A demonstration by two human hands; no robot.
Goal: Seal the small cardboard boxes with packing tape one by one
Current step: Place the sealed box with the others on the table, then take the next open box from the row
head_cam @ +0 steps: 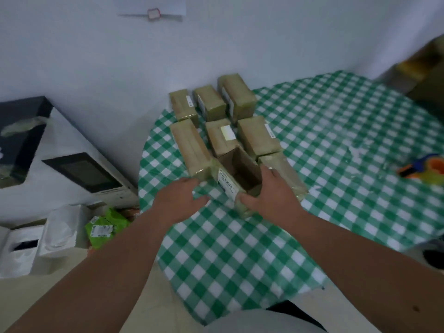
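1. Gripping the open box (240,179) from its right side, the right hand (269,195) has its thumb curled across the near end and its fingers along the far flank.
2. The open box stands on the green-and-white checked tablecloth (240,255), near the table's left edge. Its top is unsealed and the bare brown interior is visible. A white printed label (227,183) sits on its left face.
3. The left hand (180,200) lies just left of the open box, fingers loosely extended toward it and the long box. It holds nothing; whether the fingertips touch the long box cannot be told, owing to blur.
4. Seven other small cardboard boxes, closed, surround the open one:
   - a long box (192,147) immediately to its left;
   - a labelled box (219,134) directly behind it;
   - a box (258,137) behind and to the right;
   - a low box (286,176) on its right, partly hidden by the right hand;
   - a back row of three (210,102) close to the wall.
5. The tape dispenser (425,170), blue and orange, rests on the cloth at the far right edge of the view, well apart from both hands and from the boxes.
6. Beyond the table, to the left: a white appliance (79,164) with a dark window, a green packet (103,229) and white packaging (36,243) below it.
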